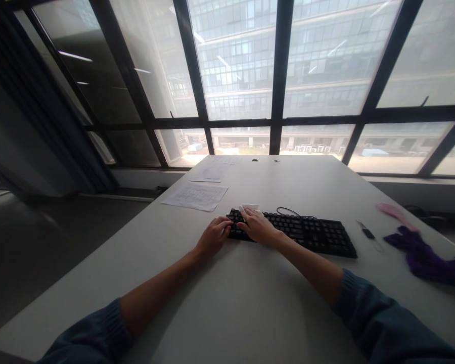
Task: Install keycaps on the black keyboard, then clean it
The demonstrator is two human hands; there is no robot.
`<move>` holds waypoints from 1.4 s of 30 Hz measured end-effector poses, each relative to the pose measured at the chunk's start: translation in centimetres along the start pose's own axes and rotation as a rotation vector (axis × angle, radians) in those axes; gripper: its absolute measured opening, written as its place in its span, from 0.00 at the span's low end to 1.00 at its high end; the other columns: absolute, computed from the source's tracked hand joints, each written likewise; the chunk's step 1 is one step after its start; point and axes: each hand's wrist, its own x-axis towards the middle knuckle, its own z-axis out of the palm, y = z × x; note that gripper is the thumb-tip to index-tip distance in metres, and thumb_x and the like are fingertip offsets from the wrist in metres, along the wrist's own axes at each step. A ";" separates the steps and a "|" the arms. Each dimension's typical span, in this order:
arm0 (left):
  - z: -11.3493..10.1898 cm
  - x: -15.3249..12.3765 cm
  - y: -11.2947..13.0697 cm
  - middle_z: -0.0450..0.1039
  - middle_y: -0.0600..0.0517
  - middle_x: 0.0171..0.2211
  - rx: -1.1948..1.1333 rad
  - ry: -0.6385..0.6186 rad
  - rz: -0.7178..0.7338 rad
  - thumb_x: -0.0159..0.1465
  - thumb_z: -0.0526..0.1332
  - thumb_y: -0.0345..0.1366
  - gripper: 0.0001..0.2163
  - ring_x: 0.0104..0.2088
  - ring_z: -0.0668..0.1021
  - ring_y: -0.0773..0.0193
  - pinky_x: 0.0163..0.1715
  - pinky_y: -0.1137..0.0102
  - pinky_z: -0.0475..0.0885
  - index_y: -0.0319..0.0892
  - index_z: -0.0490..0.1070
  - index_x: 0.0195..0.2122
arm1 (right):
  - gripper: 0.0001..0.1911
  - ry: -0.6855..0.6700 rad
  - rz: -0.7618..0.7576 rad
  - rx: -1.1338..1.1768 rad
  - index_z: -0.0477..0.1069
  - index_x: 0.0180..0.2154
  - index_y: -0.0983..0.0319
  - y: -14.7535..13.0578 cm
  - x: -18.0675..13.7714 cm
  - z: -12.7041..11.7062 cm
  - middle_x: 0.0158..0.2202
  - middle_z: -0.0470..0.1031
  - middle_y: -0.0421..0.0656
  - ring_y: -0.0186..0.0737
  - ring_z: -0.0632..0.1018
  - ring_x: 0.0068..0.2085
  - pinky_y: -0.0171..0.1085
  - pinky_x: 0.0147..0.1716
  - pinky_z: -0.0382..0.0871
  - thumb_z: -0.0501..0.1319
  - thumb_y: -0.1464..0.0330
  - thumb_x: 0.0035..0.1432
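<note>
A black keyboard lies slightly slanted on the white table. My left hand is at its left end, with curled fingers gripping the edge. Over the left part of the keys is my right hand, its fingers pressing a white tissue against the keyboard's upper edge. Much of the tissue is hidden under that hand. The keyboard's cable loops behind it.
Printed sheets lie at the far left of the table. To the right are a small key-like tool, a purple cloth and a pink brush-like object. Small dark items sit near the far edge, before large windows.
</note>
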 end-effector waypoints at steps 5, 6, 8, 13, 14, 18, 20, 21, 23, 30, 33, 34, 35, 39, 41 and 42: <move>0.1 0.0 -0.2 0.76 0.46 0.47 -0.007 0.007 0.009 0.71 0.54 0.37 0.12 0.49 0.76 0.56 0.54 0.58 0.72 0.43 0.76 0.47 | 0.36 -0.024 0.212 -0.077 0.55 0.68 0.71 0.1 -0.1 0.0 0.69 0.56 0.61 0.54 0.57 0.70 0.50 0.67 0.50 0.47 0.51 0.71; 0.1 0.0 -0.2 0.76 0.46 0.47 -0.008 0.010 0.010 0.71 0.54 0.37 0.12 0.49 0.76 0.56 0.53 0.58 0.73 0.43 0.76 0.47 | 0.37 -0.025 0.275 -0.095 0.56 0.68 0.72 0.1 0.0 0.0 0.69 0.57 0.63 0.55 0.58 0.70 0.51 0.67 0.50 0.47 0.51 0.71; 0.1 -0.1 -0.3 0.76 0.46 0.47 -0.009 0.011 0.008 0.71 0.54 0.37 0.12 0.49 0.76 0.56 0.53 0.58 0.73 0.43 0.76 0.47 | 0.38 -0.024 0.335 -0.111 0.58 0.66 0.74 0.2 0.0 0.0 0.67 0.59 0.66 0.58 0.60 0.69 0.52 0.66 0.51 0.47 0.50 0.71; 0.0 0.0 -0.1 0.76 0.45 0.47 -0.004 0.006 -0.003 0.71 0.54 0.37 0.12 0.50 0.76 0.56 0.54 0.58 0.72 0.43 0.76 0.47 | 0.34 -0.029 0.060 -0.028 0.58 0.67 0.70 -0.3 -0.2 -0.4 0.68 0.60 0.60 0.52 0.60 0.70 0.47 0.67 0.51 0.47 0.52 0.72; -0.1 0.0 0.0 0.76 0.45 0.48 -0.004 0.005 -0.004 0.71 0.54 0.37 0.12 0.50 0.76 0.56 0.54 0.58 0.72 0.43 0.76 0.47 | 0.34 -0.041 -0.008 -0.009 0.58 0.67 0.69 -0.5 -0.2 -0.5 0.68 0.59 0.59 0.50 0.59 0.70 0.46 0.67 0.51 0.48 0.52 0.72; 0.0 0.1 0.1 0.76 0.45 0.47 -0.003 0.004 -0.002 0.71 0.55 0.37 0.12 0.49 0.77 0.56 0.54 0.58 0.73 0.42 0.76 0.47 | 0.35 -0.074 0.002 -0.041 0.58 0.67 0.72 -0.9 -0.4 -0.6 0.68 0.58 0.61 0.52 0.58 0.70 0.46 0.68 0.49 0.49 0.52 0.71; 0.0 0.1 0.0 0.76 0.46 0.47 -0.002 0.010 0.000 0.71 0.55 0.37 0.12 0.49 0.77 0.56 0.54 0.59 0.73 0.43 0.76 0.47 | 0.38 -0.082 0.155 -0.095 0.57 0.67 0.75 -0.9 -0.4 -0.6 0.68 0.58 0.65 0.56 0.58 0.70 0.49 0.67 0.48 0.48 0.51 0.71; 0.0 0.1 0.0 0.76 0.46 0.47 -0.001 0.013 0.002 0.71 0.55 0.37 0.12 0.49 0.77 0.56 0.54 0.59 0.73 0.43 0.76 0.47 | 0.39 -0.083 0.241 -0.117 0.57 0.66 0.77 -0.8 -0.4 -0.7 0.67 0.58 0.67 0.58 0.58 0.70 0.50 0.67 0.48 0.48 0.50 0.71; 0.1 0.0 -0.1 0.76 0.46 0.47 -0.001 0.014 0.003 0.71 0.55 0.37 0.11 0.49 0.77 0.56 0.54 0.59 0.73 0.43 0.76 0.47 | 0.42 -0.088 0.372 -0.145 0.57 0.66 0.79 -0.6 -0.4 -0.8 0.67 0.57 0.70 0.61 0.58 0.69 0.52 0.67 0.48 0.47 0.49 0.70; -0.1 0.1 0.2 0.76 0.45 0.47 -0.007 0.013 0.003 0.71 0.55 0.36 0.12 0.49 0.77 0.56 0.53 0.58 0.73 0.43 0.77 0.47 | 0.40 -0.090 0.246 -0.101 0.57 0.66 0.77 -1.2 -0.8 -0.7 0.69 0.55 0.67 0.58 0.56 0.71 0.51 0.68 0.47 0.49 0.50 0.70; -0.2 0.2 0.3 0.76 0.45 0.46 -0.006 0.013 0.004 0.70 0.55 0.36 0.12 0.48 0.77 0.56 0.53 0.58 0.73 0.43 0.77 0.46 | 0.37 -0.101 -0.003 -0.005 0.57 0.67 0.73 -1.6 -1.0 -0.4 0.70 0.53 0.61 0.53 0.54 0.72 0.48 0.69 0.47 0.50 0.51 0.70; -0.2 0.2 0.4 0.76 0.45 0.46 -0.006 0.010 0.005 0.70 0.55 0.36 0.12 0.48 0.77 0.56 0.53 0.58 0.73 0.43 0.77 0.46 | 0.37 -0.103 -0.043 0.006 0.57 0.67 0.71 -1.7 -1.0 -0.3 0.71 0.52 0.60 0.51 0.54 0.72 0.48 0.69 0.47 0.49 0.51 0.70; -0.2 0.2 0.3 0.76 0.45 0.46 -0.006 0.007 0.005 0.70 0.55 0.36 0.12 0.48 0.77 0.56 0.53 0.58 0.73 0.43 0.77 0.46 | 0.37 -0.100 -0.046 0.002 0.57 0.68 0.71 -1.7 -1.0 -0.3 0.71 0.52 0.59 0.51 0.54 0.72 0.48 0.69 0.47 0.49 0.51 0.71; 0.0 0.1 0.1 0.76 0.46 0.47 -0.005 0.008 0.002 0.70 0.55 0.36 0.11 0.49 0.77 0.56 0.53 0.58 0.73 0.43 0.77 0.47 | 0.39 -0.064 0.177 -0.098 0.57 0.67 0.76 -1.3 -0.9 -0.1 0.68 0.56 0.66 0.58 0.56 0.71 0.52 0.68 0.48 0.49 0.50 0.70; 0.1 0.0 0.0 0.76 0.46 0.46 -0.005 0.013 0.003 0.70 0.55 0.36 0.11 0.49 0.77 0.56 0.53 0.59 0.73 0.43 0.76 0.47 | 0.39 -0.060 0.254 -0.124 0.57 0.66 0.78 -1.0 -0.9 -0.1 0.68 0.56 0.68 0.60 0.57 0.70 0.54 0.67 0.48 0.49 0.51 0.70; 0.1 0.0 0.0 0.76 0.46 0.46 -0.005 0.013 0.003 0.70 0.55 0.36 0.11 0.49 0.77 0.56 0.53 0.59 0.73 0.43 0.76 0.47 | 0.39 -0.060 0.250 -0.121 0.58 0.66 0.78 -1.0 -0.9 -0.2 0.68 0.57 0.68 0.60 0.57 0.70 0.54 0.67 0.49 0.49 0.51 0.70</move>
